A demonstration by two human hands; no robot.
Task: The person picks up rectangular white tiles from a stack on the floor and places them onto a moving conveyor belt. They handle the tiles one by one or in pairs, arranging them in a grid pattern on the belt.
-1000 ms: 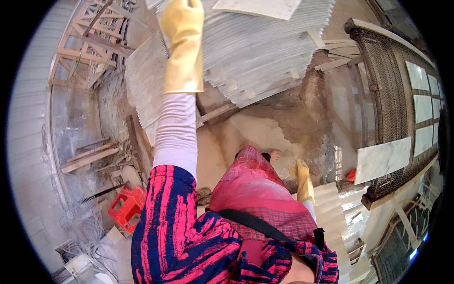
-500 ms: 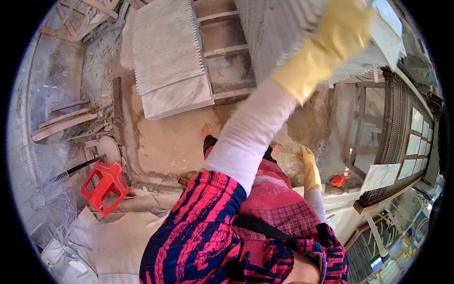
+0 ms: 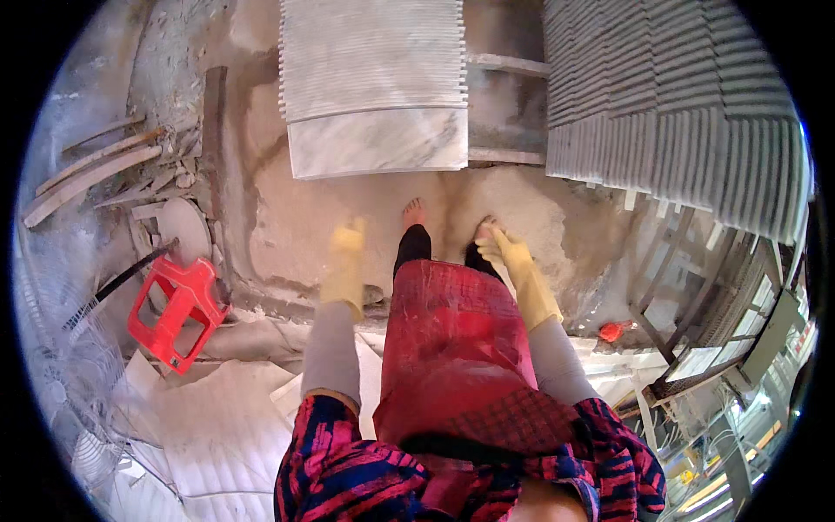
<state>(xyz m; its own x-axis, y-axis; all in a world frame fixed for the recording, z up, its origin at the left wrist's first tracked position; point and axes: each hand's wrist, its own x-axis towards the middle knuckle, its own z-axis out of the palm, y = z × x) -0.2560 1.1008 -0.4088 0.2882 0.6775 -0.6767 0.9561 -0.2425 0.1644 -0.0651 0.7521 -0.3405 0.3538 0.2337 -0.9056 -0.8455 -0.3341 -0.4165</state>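
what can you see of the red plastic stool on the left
The red plastic stool lies tipped on its side on the dusty, wet floor at the person's left, its open underside and crossed ribs showing. It looks like moulded plastic, scuffed with pale dust. A dark hose or rod runs up to it. Neither hand touches it.

Both arms hung down at the person's sides, forearms in pale sleeves. The left hand [image 3: 346, 261], in a yellow glove, was lowered with fingers pointing downward and loosely curled; it held nothing. The right hand [image 3: 513, 261], also gloved in yellow, was lowered with fingers extended and slightly spread. Neither grip closed on anything.
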